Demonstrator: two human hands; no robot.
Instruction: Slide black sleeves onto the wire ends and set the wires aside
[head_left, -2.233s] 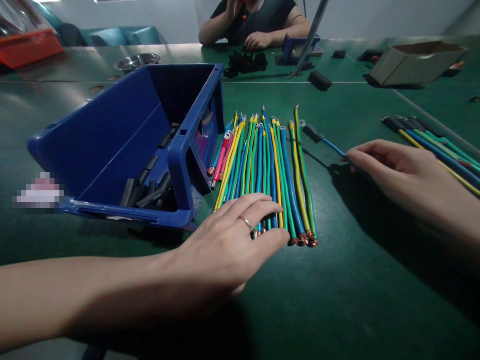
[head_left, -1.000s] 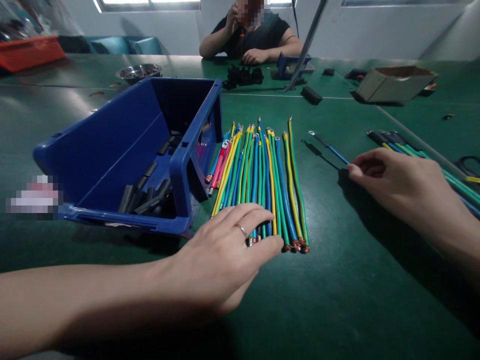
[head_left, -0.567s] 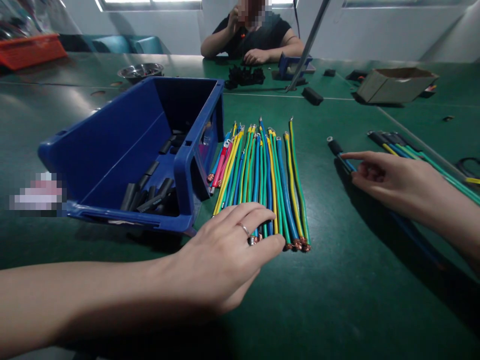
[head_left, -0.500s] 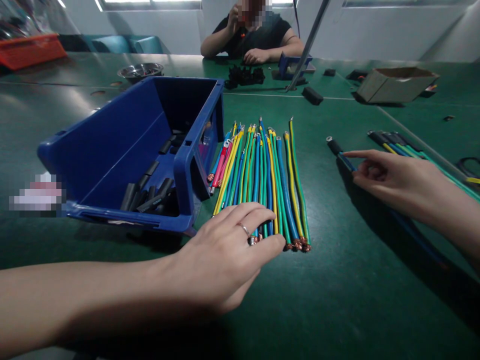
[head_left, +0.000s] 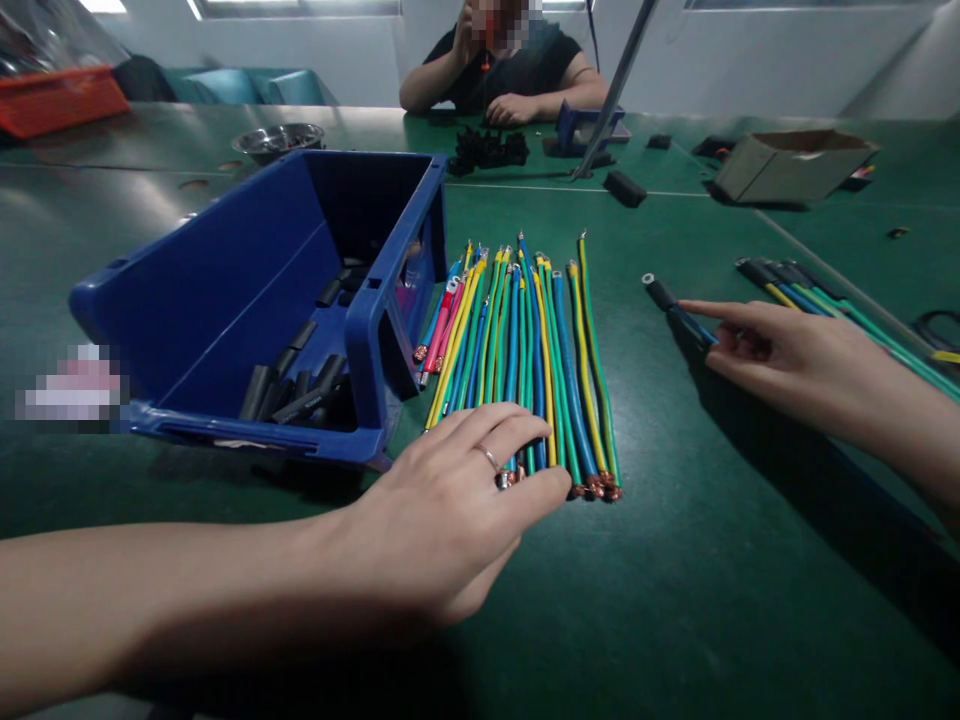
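Note:
My left hand (head_left: 457, 505), with a ring on one finger, lies over the lower ends of a row of cut cables (head_left: 517, 350), its fingers stretched out and thumb apart. The cables are blue, green, yellow and a few pink-red, with metal lugs at their far ends and bare copper at some near ends. On the right, my right hand (head_left: 780, 350) pinches a blue cable (head_left: 694, 325) between thumb and curled fingers. The index finger points along it to a black sleeve (head_left: 661, 294) below the end lug. The cable's rear part is hidden under the hand.
A blue bin (head_left: 247, 290) holding short black tubes (head_left: 300, 385) stands left of the cables. Sleeved cables (head_left: 810, 285) lie at the far right. Beyond are a metal bowl (head_left: 277, 140), a slanting pole (head_left: 616, 90), a cardboard box (head_left: 795, 168) and a seated person (head_left: 510, 75).
My right hand keeps its pinch while the blue cable's sleeved end shifts slightly left. My left hand stays on the row of cables.

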